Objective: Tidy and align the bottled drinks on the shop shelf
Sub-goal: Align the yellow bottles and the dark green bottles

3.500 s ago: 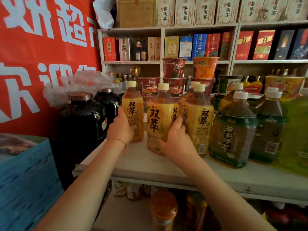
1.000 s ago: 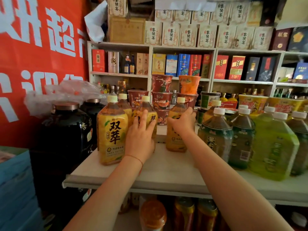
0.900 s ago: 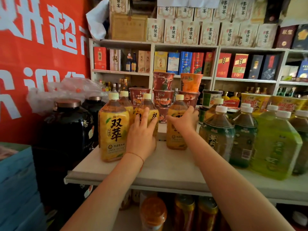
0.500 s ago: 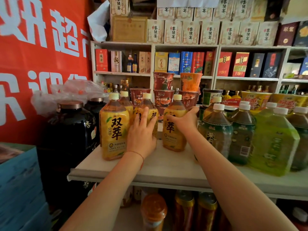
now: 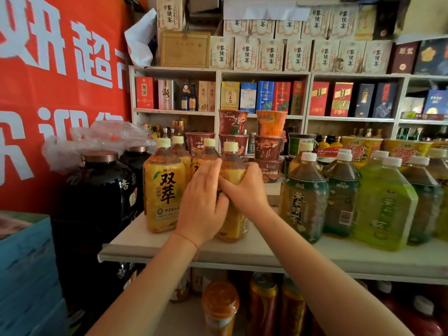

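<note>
Several yellow tea bottles stand on the white shelf (image 5: 242, 253). One yellow tea bottle (image 5: 232, 166) is near the shelf's front, and both hands hold it. My right hand (image 5: 244, 190) grips its middle from the right. My left hand (image 5: 203, 202) lies against its left side with fingers spread over the label. Another yellow bottle (image 5: 163, 187) stands just to the left with its label facing me. Two more yellow bottles (image 5: 179, 151) stand behind. Dark green tea bottles (image 5: 303, 197) and light green bottles (image 5: 385, 207) fill the right of the shelf.
Black jars (image 5: 101, 190) with copper lids stand at the left, under a plastic bag. Stacked noodle cups (image 5: 269, 146) sit behind the bottles. Boxed liquor fills the back shelves. More bottles (image 5: 220, 309) stand on the lower shelf. A blue box (image 5: 26, 275) is at lower left.
The bottle under my right hand has come forward towards the shelf's front. My left hand left the rear bottle and joined my right hand on this one.
</note>
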`<state>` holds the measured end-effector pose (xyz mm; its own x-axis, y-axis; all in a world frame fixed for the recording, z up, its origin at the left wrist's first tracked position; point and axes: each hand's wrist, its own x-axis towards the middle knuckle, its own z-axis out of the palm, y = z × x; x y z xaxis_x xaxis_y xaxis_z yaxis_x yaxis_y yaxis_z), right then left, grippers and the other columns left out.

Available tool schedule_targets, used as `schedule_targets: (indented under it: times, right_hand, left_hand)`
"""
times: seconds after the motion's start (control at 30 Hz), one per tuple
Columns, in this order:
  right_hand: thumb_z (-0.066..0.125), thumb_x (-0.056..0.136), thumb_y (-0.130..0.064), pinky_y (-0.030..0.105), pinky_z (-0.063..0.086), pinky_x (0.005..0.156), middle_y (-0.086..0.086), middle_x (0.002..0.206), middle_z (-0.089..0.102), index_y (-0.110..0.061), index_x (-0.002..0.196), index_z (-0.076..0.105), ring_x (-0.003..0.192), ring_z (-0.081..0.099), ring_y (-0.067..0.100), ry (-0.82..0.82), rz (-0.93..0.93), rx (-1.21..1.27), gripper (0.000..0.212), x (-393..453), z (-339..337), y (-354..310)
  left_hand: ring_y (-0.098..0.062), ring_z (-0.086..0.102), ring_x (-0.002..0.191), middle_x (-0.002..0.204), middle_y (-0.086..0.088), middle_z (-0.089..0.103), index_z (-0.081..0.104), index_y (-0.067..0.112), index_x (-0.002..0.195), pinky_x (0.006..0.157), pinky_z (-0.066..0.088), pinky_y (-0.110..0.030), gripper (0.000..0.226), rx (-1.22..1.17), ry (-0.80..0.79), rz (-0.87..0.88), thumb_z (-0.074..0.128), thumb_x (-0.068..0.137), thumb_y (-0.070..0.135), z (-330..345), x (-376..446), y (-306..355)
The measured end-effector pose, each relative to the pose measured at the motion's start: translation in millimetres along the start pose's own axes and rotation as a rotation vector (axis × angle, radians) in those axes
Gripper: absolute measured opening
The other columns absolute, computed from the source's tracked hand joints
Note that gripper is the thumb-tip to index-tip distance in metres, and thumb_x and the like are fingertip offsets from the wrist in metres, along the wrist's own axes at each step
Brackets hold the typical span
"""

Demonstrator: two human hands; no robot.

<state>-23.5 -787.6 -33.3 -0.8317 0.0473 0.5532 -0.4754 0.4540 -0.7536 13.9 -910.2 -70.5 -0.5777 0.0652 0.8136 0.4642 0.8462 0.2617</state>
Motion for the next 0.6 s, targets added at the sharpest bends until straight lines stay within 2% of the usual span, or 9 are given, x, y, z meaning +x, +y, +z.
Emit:
schedule_targets:
  times: [0.07, 0.17, 0.23, 0.3, 0.4, 0.5, 0.6]
  right_hand:
    - [0.078, 0.082, -0.043, 0.031, 0.057, 0.082, -0.001, 0.116, 0.056, -0.018, 0.125, 0.045, 0.102, 0.059, 0.014, -0.096, -0.031, 0.157, 0.060, -5.5, 7.3, -2.2]
    - [0.069, 0.092, -0.034, 0.039, 0.059, 0.089, 0.002, 0.118, 0.066, -0.019, 0.138, 0.045, 0.103, 0.068, 0.018, -0.265, -0.014, 0.373, 0.054, -8.6, 19.4, -3.0]
    - [0.061, 0.098, -0.030, 0.028, 0.054, 0.094, -0.006, 0.123, 0.063, -0.024, 0.142, 0.041, 0.108, 0.064, 0.008, -0.293, -0.033, 0.392, 0.048, -10.1, 23.2, -6.0]
    - [0.054, 0.103, -0.028, 0.025, 0.046, 0.102, -0.012, 0.134, 0.057, -0.026, 0.145, 0.041, 0.119, 0.056, 0.005, -0.260, -0.068, 0.344, 0.044, -12.2, 24.8, -7.4]
    - [0.050, 0.104, -0.034, 0.037, 0.044, 0.109, -0.010, 0.137, 0.056, -0.025, 0.144, 0.050, 0.126, 0.051, 0.009, -0.185, -0.132, 0.162, 0.041, -16.2, 21.6, 2.7]
    - [0.054, 0.102, -0.019, 0.032, 0.041, 0.110, -0.001, 0.138, 0.053, -0.017, 0.137, 0.059, 0.125, 0.047, 0.008, -0.123, -0.186, -0.053, 0.036, -26.6, 7.2, 17.1]
    - [0.057, 0.096, -0.009, 0.035, 0.044, 0.105, 0.003, 0.129, 0.055, -0.012, 0.125, 0.065, 0.122, 0.048, 0.016, 0.117, -0.329, -0.181, 0.031, -37.9, -26.5, 25.6]
  left_hand:
    - [-0.027, 0.018, 0.154, 0.164, -0.015, 0.024, 0.023, 0.017, 0.159, 0.125, 0.021, -0.042, 0.065, 0.060, 0.097, 0.055, 0.039, 0.097, 0.030, -1.0, -7.5, -2.5]
    - [-0.036, 0.017, 0.153, 0.165, -0.019, 0.020, 0.028, 0.023, 0.157, 0.122, 0.023, -0.051, 0.068, 0.188, 0.130, 0.067, 0.044, 0.094, 0.042, -3.7, -13.0, -13.5]
    - [-0.038, 0.015, 0.154, 0.166, -0.020, 0.017, 0.026, 0.026, 0.158, 0.121, 0.024, -0.056, 0.075, 0.282, 0.099, 0.073, 0.051, 0.091, 0.051, -5.0, -13.4, -20.7]
    - [-0.040, 0.011, 0.154, 0.167, -0.020, 0.012, 0.019, 0.028, 0.159, 0.121, 0.022, -0.059, 0.093, 0.367, 0.047, 0.087, 0.066, 0.083, 0.054, -3.7, -12.6, -26.4]
    - [-0.042, 0.009, 0.154, 0.167, -0.021, 0.010, 0.016, 0.024, 0.160, 0.122, 0.019, -0.061, 0.104, 0.412, 0.040, 0.070, 0.077, 0.079, 0.048, 4.0, -12.5, -26.9]
    - [-0.047, 0.007, 0.152, 0.164, -0.028, 0.010, 0.022, 0.017, 0.157, 0.123, 0.008, -0.059, 0.095, 0.422, 0.093, -0.041, 0.077, 0.081, 0.032, 13.2, -8.8, -7.9]
    - [-0.044, 0.007, 0.153, 0.163, -0.026, 0.016, 0.035, 0.016, 0.152, 0.124, 0.004, -0.057, 0.078, 0.479, 0.087, 0.004, 0.068, 0.081, 0.010, 28.8, -9.9, 21.8]
